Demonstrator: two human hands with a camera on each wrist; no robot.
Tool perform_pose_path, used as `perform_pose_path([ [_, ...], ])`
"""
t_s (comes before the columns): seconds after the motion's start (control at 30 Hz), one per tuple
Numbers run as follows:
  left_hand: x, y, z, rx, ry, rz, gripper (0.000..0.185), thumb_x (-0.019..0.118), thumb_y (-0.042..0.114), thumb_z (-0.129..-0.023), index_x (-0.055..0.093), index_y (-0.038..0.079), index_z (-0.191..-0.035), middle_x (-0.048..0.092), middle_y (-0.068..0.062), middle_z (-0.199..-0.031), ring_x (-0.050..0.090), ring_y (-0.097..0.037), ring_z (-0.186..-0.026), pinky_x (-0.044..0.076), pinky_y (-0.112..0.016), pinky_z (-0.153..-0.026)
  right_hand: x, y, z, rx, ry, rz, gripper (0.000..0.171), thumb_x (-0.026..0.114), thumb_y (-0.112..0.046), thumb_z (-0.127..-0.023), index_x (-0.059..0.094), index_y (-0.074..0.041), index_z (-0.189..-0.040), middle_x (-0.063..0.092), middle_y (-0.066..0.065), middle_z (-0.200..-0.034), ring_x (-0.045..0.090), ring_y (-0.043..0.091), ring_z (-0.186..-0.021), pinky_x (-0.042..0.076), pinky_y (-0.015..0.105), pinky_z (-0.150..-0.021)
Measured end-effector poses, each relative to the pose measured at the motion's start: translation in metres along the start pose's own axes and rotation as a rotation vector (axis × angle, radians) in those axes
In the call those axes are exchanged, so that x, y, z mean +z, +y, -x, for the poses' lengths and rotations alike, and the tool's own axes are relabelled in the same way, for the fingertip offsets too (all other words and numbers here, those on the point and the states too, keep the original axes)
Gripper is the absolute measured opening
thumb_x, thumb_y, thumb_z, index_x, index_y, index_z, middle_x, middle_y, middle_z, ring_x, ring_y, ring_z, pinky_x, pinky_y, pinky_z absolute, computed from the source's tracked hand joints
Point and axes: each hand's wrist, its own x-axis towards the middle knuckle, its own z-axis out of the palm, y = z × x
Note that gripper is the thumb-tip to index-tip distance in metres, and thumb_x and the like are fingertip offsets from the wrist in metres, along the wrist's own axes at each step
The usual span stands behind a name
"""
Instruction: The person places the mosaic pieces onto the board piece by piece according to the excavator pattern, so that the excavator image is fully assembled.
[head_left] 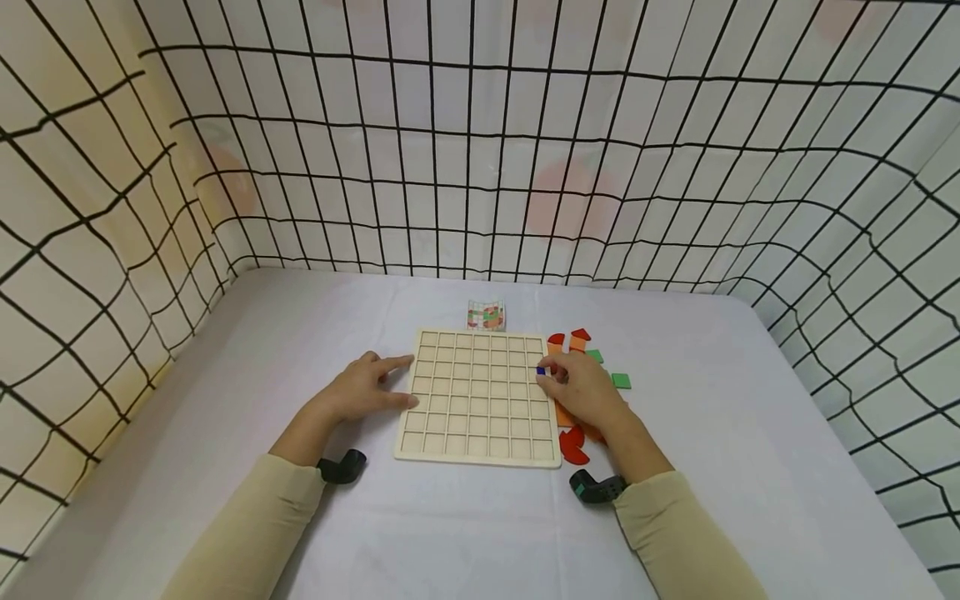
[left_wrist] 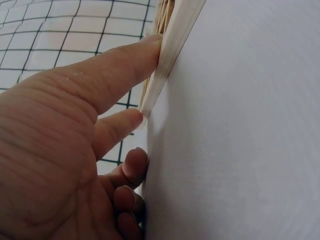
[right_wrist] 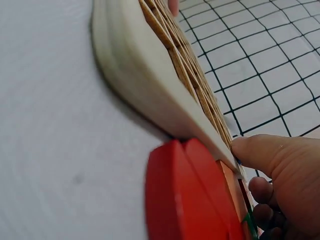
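A pale wooden board [head_left: 478, 398] divided into a grid of square cells lies flat on the table. At its left edge my left hand [head_left: 358, 392] rests with thumb and index finger extended, their tips touching the rim; in the left wrist view the other fingers of that hand [left_wrist: 65, 135] are bent beside the board. My right hand [head_left: 588, 390] pinches a small dark blue piece [head_left: 541, 371] between thumb and fingers over the board's right-hand column. The right wrist view shows the thumb of this hand [right_wrist: 295, 172] at the board's edge, the blue piece mostly hidden.
Red pieces [head_left: 573, 448], orange pieces [head_left: 564, 417] and green squares [head_left: 621, 381] lie along the board's right side, partly under my right hand. Behind the board is a small patterned card [head_left: 486, 316]. Black wire mesh [head_left: 480, 150] surrounds the white-covered table [head_left: 465, 533] at the back and sides.
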Motion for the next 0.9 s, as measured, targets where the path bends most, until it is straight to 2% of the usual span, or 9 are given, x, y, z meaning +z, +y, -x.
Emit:
perform_pose_path([
  [0.3,0.001,0.000,0.000,-0.014,-0.006,0.003,0.085,0.082,0.050,-0.081,0.047,0.025,-0.155,0.051,-0.013,-0.111,0.047,-0.024,-0.092,0.037,-0.033,-0.073,-0.002,0.002,0.001,-0.012,-0.008,0.012,0.034,0.069,-0.034,-0.097,0.071,-0.017,-0.126,0.064,0.004,-0.097,0.056,0.021,-0.093,0.047,0.034,-0.078],
  [0.47,0.001,0.000,-0.001,-0.023,-0.004,0.011,0.085,0.082,0.050,-0.081,0.047,0.026,-0.154,0.050,-0.012,-0.110,0.047,-0.024,-0.092,0.037,-0.033,-0.073,-0.015,0.008,0.002,-0.010,-0.024,-0.053,0.034,0.068,-0.033,-0.098,0.070,-0.016,-0.127,0.063,0.005,-0.093,0.054,0.021,-0.086,0.045,0.032,-0.069],
  [0.7,0.000,0.001,-0.001,-0.012,-0.004,0.007,0.085,0.082,0.049,-0.081,0.048,0.024,-0.155,0.050,-0.012,-0.109,0.046,-0.024,-0.092,0.036,-0.033,-0.072,-0.046,0.027,0.008,0.127,-0.133,-0.079,0.028,0.070,-0.032,-0.097,0.072,-0.019,-0.121,0.055,0.006,-0.093,0.051,0.023,-0.089,0.041,0.032,-0.066],
  [0.9,0.000,0.000,-0.001,-0.008,-0.004,0.003,0.085,0.082,0.049,-0.082,0.047,0.024,-0.155,0.050,-0.012,-0.109,0.046,-0.024,-0.092,0.036,-0.033,-0.073,-0.059,0.047,0.013,0.127,-0.239,-0.102,0.029,0.075,-0.031,-0.092,0.073,-0.016,-0.116,0.054,0.005,-0.090,0.052,0.022,-0.085,0.041,0.032,-0.067],
])
